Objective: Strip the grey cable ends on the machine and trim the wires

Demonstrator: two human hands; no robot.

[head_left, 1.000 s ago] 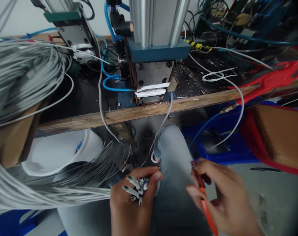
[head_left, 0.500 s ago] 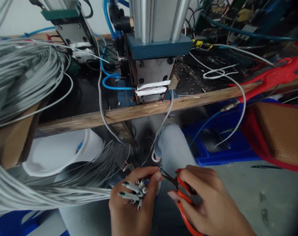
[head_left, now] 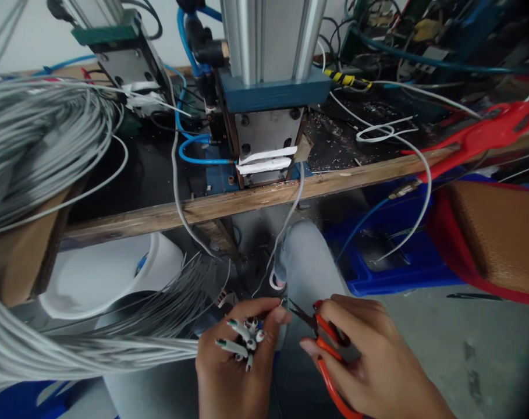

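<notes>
Cables (head_left: 116,352) gripped in left hand (head_left: 229,378), which also pinches small tip (head_left: 284,302); right hand (head_left: 364,355) grasps scissors (head_left: 329,349), pointing at tip, just beside it; counter (head_left: 247,201) beyond.

Faced a workbench (head_left: 355,176) bearing a press (head_left: 273,93), with cable coil (head_left: 50,151) to the left, air gun (head_left: 478,139) to the right, bucket (head_left: 166,256) below at left. Held scissors (head_left: 329,349) in the right hand (head_left: 369,355), just right of cable ends (head_left: 233,347) in the left hand (head_left: 233,378).
</notes>
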